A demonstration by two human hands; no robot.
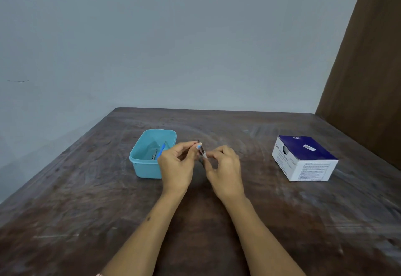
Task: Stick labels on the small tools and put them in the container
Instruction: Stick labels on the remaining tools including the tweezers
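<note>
A small dark tool [201, 150] with a light blue end is pinched between both my hands over the middle of the table. My left hand [176, 164] holds its upper end with fingertips. My right hand [225, 167] pinches the lower end, where a small white piece shows; I cannot tell whether it is a label. To the left stands a light blue plastic container [143, 167], open on top. Inside it lie a blue-handled tool [161, 150] and a thin metal tool [155, 154]. My left hand hides the container's right front corner.
A blue and white cardboard box [303, 158] sits on the right of the dark wooden table [86, 200]. A grey wall stands behind the table, and a brown panel [368, 69] rises at the far right.
</note>
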